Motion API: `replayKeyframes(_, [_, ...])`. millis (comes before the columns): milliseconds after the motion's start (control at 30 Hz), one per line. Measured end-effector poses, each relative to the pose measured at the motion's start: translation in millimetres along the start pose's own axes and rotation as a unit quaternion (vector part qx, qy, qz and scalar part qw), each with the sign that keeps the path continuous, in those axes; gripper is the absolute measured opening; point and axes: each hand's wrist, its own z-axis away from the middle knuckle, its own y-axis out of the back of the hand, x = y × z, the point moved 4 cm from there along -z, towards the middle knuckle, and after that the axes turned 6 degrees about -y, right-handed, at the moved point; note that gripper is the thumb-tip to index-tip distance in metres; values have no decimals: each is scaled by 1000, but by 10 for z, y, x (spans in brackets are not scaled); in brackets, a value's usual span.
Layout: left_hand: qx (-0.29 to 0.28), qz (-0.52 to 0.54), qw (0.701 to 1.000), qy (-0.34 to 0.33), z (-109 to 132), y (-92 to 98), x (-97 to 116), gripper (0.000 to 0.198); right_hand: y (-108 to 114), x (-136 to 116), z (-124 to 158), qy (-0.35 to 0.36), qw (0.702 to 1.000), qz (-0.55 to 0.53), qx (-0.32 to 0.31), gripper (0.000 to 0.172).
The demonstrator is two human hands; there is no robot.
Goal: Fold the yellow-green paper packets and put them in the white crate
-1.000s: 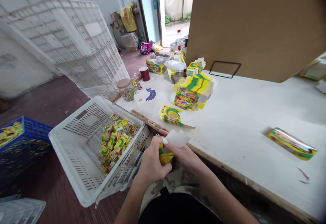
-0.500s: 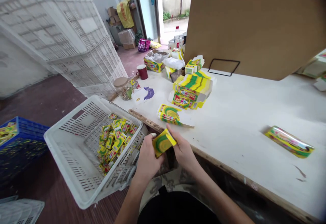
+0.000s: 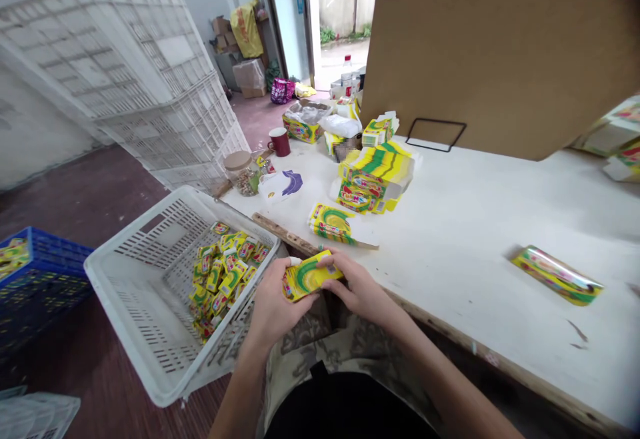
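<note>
Both my hands hold one small yellow and green carton (image 3: 309,275) just off the near edge of the white table (image 3: 465,226). My left hand (image 3: 273,306) cups it from below and the left. My right hand (image 3: 357,289) pinches its right end with closed fingers. To the left stands a white slatted crate (image 3: 135,306) with several finished small cartons (image 3: 223,269) piled inside. Flat carton blanks (image 3: 334,222) lie on the table just beyond my hands, and a bigger stack of blanks (image 3: 377,176) lies farther back.
A foil-wrapped pack (image 3: 557,274) lies on the table at the right. A large brown cardboard sheet (image 3: 500,46) stands at the back. A red mug (image 3: 280,140) and a jar (image 3: 241,172) sit at the far left of the table. Stacked white crates (image 3: 125,79) and a blue crate (image 3: 35,279) stand on the floor.
The carton had a white flap sticking up; that flap is now closed. My hands turned the carton flat and lifted it slightly toward the table edge.
</note>
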Motion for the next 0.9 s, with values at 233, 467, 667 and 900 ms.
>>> replayKeyframes(233, [259,-58,962,69,48,293,-210,77,196,267,-265,-64,981,59,172,54])
replayKeyframes(467, [273,-46,957,90,56,374,-452,84,516,568,-561,-174,919,231,267,18])
replayKeyframes(667, [132,246,950,140,110,-187,-435,76,372,364,-397,-144,943,169,247,22])
replayKeyframes(900, [219,553,795,120,-1,-332,-45,42,-412,-222,-21,-94,972,-211,-47,27])
